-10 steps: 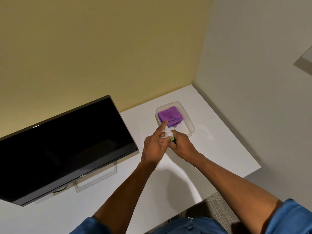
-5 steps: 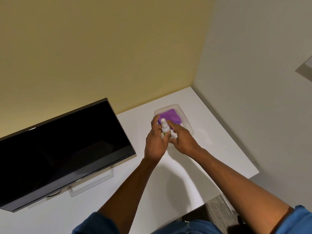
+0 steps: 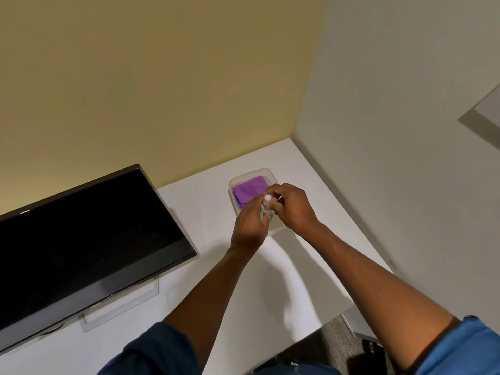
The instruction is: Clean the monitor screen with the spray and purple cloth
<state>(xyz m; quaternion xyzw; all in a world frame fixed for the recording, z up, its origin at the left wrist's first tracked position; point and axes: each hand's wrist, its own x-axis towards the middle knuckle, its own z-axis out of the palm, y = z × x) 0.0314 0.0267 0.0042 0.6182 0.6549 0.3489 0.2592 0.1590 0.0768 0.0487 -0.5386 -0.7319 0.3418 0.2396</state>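
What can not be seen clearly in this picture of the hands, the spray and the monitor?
Head view only:
- Spray bottle: body and label hidden by the left hand and right hand; only its white top shows.
- Purple cloth: near part covered by the hands.
- Clear tray: near rim hidden behind the hands.
- Monitor: left part cut off by the frame edge; logo too small to read.

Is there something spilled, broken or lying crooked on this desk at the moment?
Nothing stands out. The purple cloth lies folded in its clear tray, the monitor stands upright on the desk, and both hands, left hand and right hand, hold the small spray bottle above the tray. No spill shows.
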